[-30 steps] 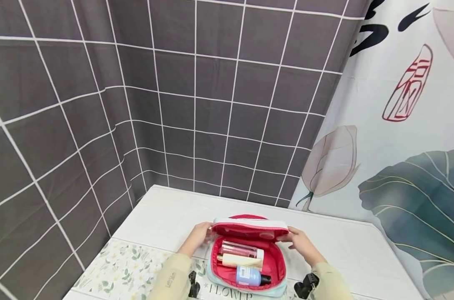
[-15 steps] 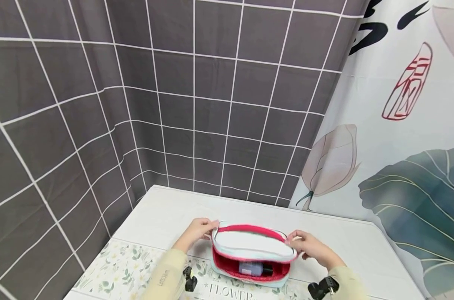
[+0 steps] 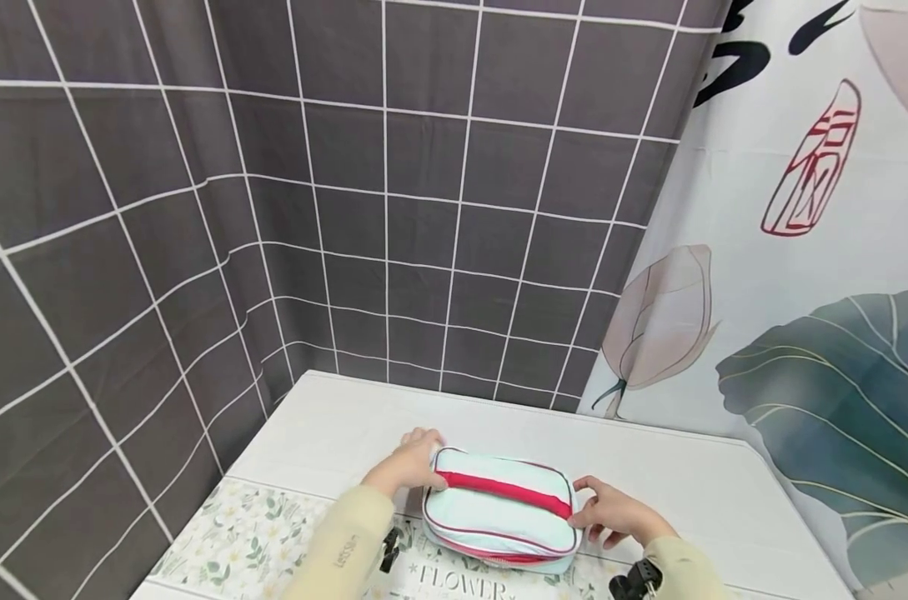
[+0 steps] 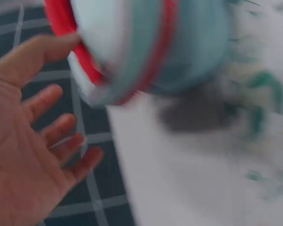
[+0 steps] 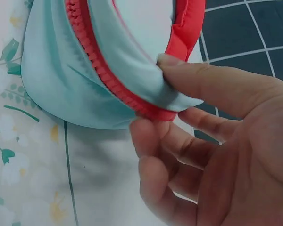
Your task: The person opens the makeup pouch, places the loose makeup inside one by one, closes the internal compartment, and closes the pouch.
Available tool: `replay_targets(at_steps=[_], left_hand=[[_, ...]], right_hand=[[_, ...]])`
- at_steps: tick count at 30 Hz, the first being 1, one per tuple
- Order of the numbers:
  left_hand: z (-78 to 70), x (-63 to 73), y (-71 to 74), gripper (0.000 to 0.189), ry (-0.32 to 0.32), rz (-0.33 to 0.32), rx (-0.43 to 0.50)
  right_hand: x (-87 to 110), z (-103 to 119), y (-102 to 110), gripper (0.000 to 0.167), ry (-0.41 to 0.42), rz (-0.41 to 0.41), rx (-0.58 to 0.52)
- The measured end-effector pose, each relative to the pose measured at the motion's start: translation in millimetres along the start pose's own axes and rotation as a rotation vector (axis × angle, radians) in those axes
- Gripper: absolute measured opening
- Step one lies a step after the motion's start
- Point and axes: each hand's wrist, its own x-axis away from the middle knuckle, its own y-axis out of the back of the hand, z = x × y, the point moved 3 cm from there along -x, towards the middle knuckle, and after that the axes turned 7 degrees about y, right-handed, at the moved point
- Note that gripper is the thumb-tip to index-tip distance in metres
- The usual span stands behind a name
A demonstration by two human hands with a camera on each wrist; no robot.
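Observation:
A pale blue toiletry bag (image 3: 491, 521) with a red carry strap (image 3: 508, 492) lies at the table's near middle, its lid down over the body. Its contents are hidden. At its left end, my left hand (image 3: 408, 465) has the thumb against the strap's end; the left wrist view shows the other fingers (image 4: 61, 129) spread and loose beside the bag. My right hand (image 3: 614, 510) pinches the lid's right edge, thumb on top and fingers beneath, as seen in the right wrist view. There, a red zipper (image 5: 104, 70) runs along the lid's rim.
The white table (image 3: 649, 475) carries a floral strip (image 3: 258, 533) with "FLOWER" lettering along its near side. Dark grid curtains (image 3: 423, 250) hang behind and to the left; a white printed curtain (image 3: 731, 333) hangs on the right.
The lid, open a second ago over several bottles and a tube, has come down toward me and now covers them. The left hand has loosened from its grip on the lid's corner.

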Motion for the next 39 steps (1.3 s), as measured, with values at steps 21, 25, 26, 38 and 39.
replay_targets(at_steps=[21,25,26,38,39], left_hand=[[-75.7,-1.0,-53.7,0.076,-0.258,0.063,-0.747],[-80.8,-0.9,-53.6,0.082,-0.245,0.096,-0.741],[-81.8,-0.4,-53.6,0.084,-0.234,0.110,-0.728],[-83.4,-0.9,-59.6,0.090,-0.126,0.202,-0.651],[-83.9,-1.4,-59.7,0.089,-0.119,0.206,-0.658]], right_hand=[[-63.2,-9.4,2.4,0.035,0.210,-0.108,0.134],[-64.8,-10.1,5.0,0.021,0.256,-0.219,0.233],[-63.6,-9.9,5.0,0.019,0.273,-0.240,0.261],[-49.0,-5.6,15.5,0.012,0.310,-0.361,0.497],[-47.2,-6.2,16.6,0.011,0.317,-0.366,0.524]])
